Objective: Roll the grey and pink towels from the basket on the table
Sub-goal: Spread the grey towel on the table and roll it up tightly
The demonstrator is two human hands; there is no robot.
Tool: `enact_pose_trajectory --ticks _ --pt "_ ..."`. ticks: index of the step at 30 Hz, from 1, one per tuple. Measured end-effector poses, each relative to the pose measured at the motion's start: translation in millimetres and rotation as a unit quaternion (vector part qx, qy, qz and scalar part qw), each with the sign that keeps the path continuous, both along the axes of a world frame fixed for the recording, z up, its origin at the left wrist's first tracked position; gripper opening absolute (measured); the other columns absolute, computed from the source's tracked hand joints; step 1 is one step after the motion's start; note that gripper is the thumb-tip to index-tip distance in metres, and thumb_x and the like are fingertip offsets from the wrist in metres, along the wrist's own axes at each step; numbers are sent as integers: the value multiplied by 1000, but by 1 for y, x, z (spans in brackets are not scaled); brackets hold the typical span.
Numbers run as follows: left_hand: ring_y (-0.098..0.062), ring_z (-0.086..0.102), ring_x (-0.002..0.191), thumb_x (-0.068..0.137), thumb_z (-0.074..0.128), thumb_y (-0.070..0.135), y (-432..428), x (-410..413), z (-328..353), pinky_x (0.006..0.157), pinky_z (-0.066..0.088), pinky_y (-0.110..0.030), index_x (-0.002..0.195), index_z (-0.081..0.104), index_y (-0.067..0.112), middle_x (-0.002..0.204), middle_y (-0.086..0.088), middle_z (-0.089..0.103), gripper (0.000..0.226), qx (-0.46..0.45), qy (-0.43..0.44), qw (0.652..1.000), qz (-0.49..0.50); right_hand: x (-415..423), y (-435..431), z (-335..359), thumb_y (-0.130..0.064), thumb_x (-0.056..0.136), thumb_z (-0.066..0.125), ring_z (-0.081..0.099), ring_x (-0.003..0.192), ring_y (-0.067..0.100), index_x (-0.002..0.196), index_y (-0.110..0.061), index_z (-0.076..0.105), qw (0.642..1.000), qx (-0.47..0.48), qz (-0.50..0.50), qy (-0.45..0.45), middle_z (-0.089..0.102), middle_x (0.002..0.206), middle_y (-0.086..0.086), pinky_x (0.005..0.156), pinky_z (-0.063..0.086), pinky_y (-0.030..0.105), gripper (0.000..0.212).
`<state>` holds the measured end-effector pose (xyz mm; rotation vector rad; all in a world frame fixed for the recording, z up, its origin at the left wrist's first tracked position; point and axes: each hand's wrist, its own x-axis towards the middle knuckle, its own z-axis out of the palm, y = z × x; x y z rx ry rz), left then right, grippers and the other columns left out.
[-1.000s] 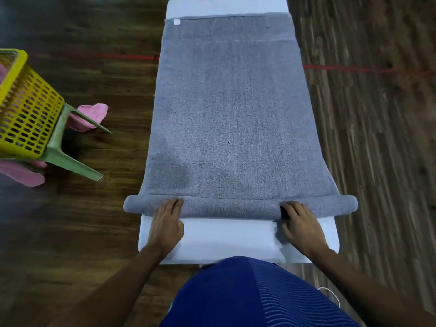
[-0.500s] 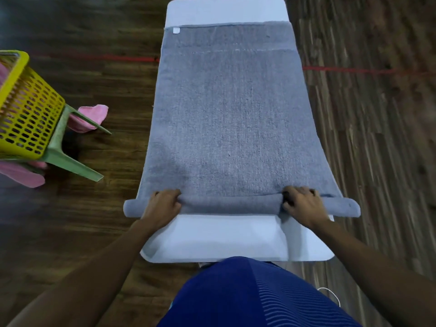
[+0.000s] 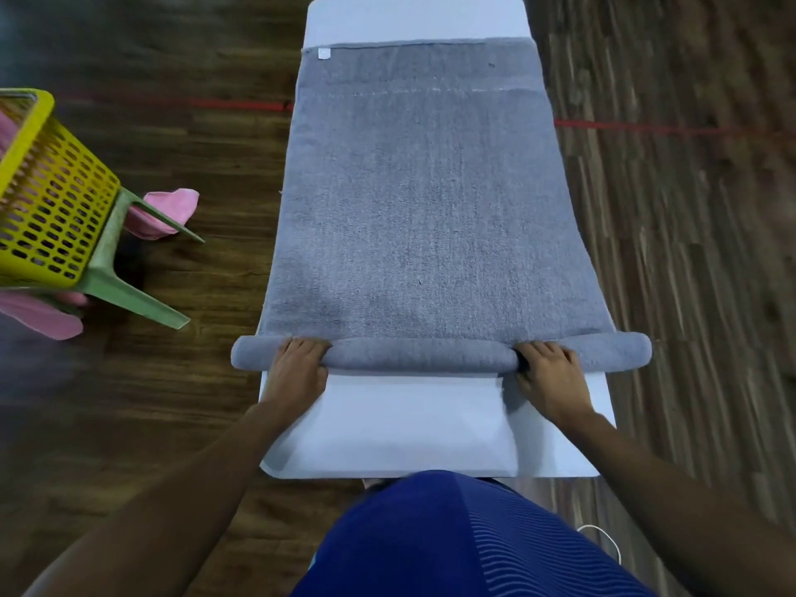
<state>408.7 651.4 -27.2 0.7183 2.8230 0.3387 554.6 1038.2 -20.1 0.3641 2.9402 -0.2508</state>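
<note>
fuzzy grey towel [image 3: 424, 217] — soft cylindrical roll, both hands

Dim overhead light, motion blur + wide-angle warp at edges.

A dark wooden plank floor [image 3: 689, 252] fills the view, its grain blurred toward the left edge. A thin red line [image 3: 241, 104] crosses the far part of the floor in two stretches, one on the left and one on the right. At the left edge stands a green plastic stool [image 3: 129, 290], its legs splayed rightward. A white cable [image 3: 603, 536] loops on the floor near the bottom right corner.
</note>
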Motion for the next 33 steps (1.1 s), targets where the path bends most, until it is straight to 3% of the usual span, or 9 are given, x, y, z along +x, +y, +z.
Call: enact_pose_trajectory --ticks 3,6,10,12,18,22,26,30,33 --pt "-24 62 79 75 41 28 6 -16 16 89 43 -39 80 64 20 80 0 69 25 -11 -75 997 -31 -17 6 20 -31 86 57 57 104 24 107 -23 64 997 7 3 -73 68 105 0 92 29 39 24" --pt "-24 62 78 77 40 32 6 -19 21 88 42 -38 83 63 19 81 -1 70 27 -23 -129 991 -41 -25 8 24 -36 90 50 54 107 22 106 -25 64 991 18 -19 -135 66 107 3 90 24 37 24" --pt "-30 57 86 79 54 18 4 -9 10 79 42 -43 96 64 10 92 -8 64 22 7 59 998 17 -19 7 7 -21 80 55 54 90 33 93 -15 64 998 38 -41 3 59 96 9 76 32 42 17" --pt "-33 57 87 84 52 11 4 0 6 75 45 -45 99 65 5 94 -12 64 20 51 77 995 47 -15 1 5 -10 80 56 55 83 36 89 -8 64 998 -3 -35 54 58 90 12 68 40 43 13" --pt "-40 55 115 68 72 -2 2 18 -10 103 42 -55 126 58 -3 124 -21 60 60 -15 21 999 20 2 -9 -9 -15 73 68 56 109 33 123 -9 56 1000 10 21 -17 59 121 11 93 43 46 52" --pt "-37 57 115 78 67 2 4 1 -6 109 34 -54 123 61 3 121 -18 64 45 -46 17 999 22 -13 -3 -7 -16 83 67 56 113 29 123 -16 58 1000 -4 2 -22 63 119 5 97 37 43 40" --pt "-29 58 99 82 55 14 13 -12 8 114 25 -49 95 65 13 98 -7 68 16 -48 -8 999 24 -29 2 10 -27 89 54 52 116 24 122 -22 59 997 -14 -1 -72 63 121 1 95 31 39 34" --pt "-24 61 84 81 35 33 16 -18 21 110 22 -46 76 56 20 80 -2 67 25 -80 -66 994 21 -37 8 19 -34 89 47 55 112 27 117 -24 55 981 -57 -25 -186 65 116 7 95 31 40 31" --pt "-29 57 89 79 54 22 11 -15 19 94 36 -48 89 60 14 90 -7 64 13 -50 16 998 24 -31 12 11 -29 83 58 53 99 31 106 -19 57 998 5 -20 -59 60 102 6 83 34 42 25"
